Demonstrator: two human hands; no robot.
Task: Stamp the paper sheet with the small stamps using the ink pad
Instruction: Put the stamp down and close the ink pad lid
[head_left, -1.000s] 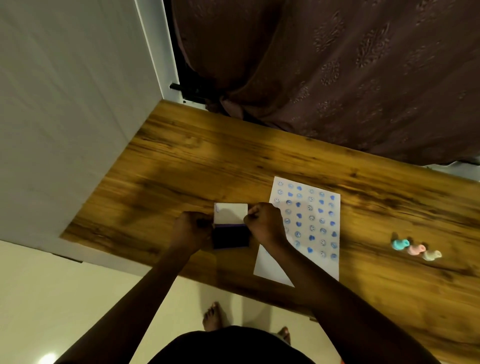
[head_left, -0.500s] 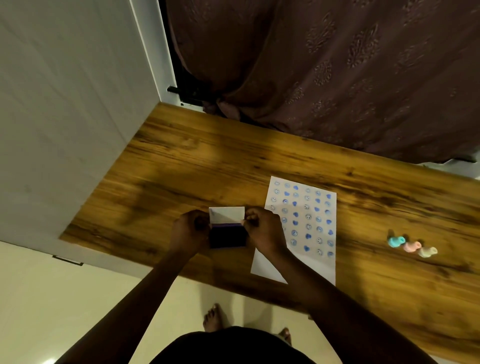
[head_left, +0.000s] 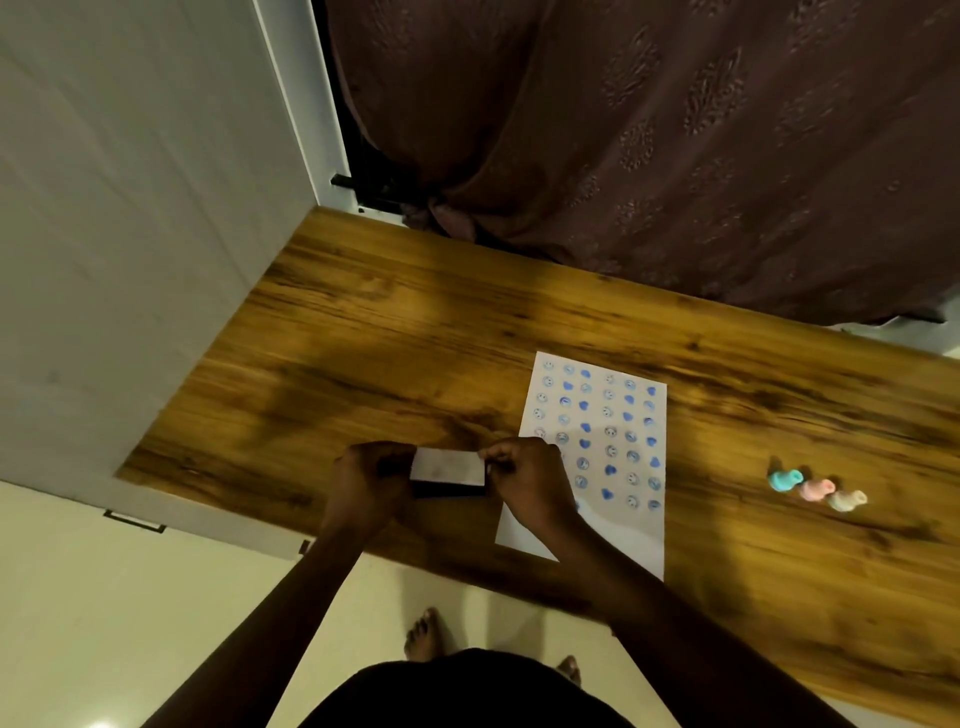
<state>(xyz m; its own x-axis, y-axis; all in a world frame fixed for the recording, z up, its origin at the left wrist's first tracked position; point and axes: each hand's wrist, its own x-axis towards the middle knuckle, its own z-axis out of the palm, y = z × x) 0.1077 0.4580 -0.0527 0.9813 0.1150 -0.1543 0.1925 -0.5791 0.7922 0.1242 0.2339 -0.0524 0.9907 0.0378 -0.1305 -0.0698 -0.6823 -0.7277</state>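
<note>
- Both hands hold the ink pad (head_left: 448, 474) over the bench's (head_left: 363, 332) near edge: left hand (head_left: 371, 480) and right hand (head_left: 527, 480) have fingers pinched on its ends.
- Its lid, raised half a second ago, now lies nearly flat; closing is likely.
- The paper sheet (head_left: 605, 431) beside it is almost filled with blue marks.
- Three small stamps (head_left: 815, 488) lie well apart, untouched.

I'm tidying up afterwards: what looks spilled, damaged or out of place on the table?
Nothing stands out. The paper sheet lies flat with neat stamp rows, three small stamps sit together on the table, and both hands hold the ink pad.
</note>
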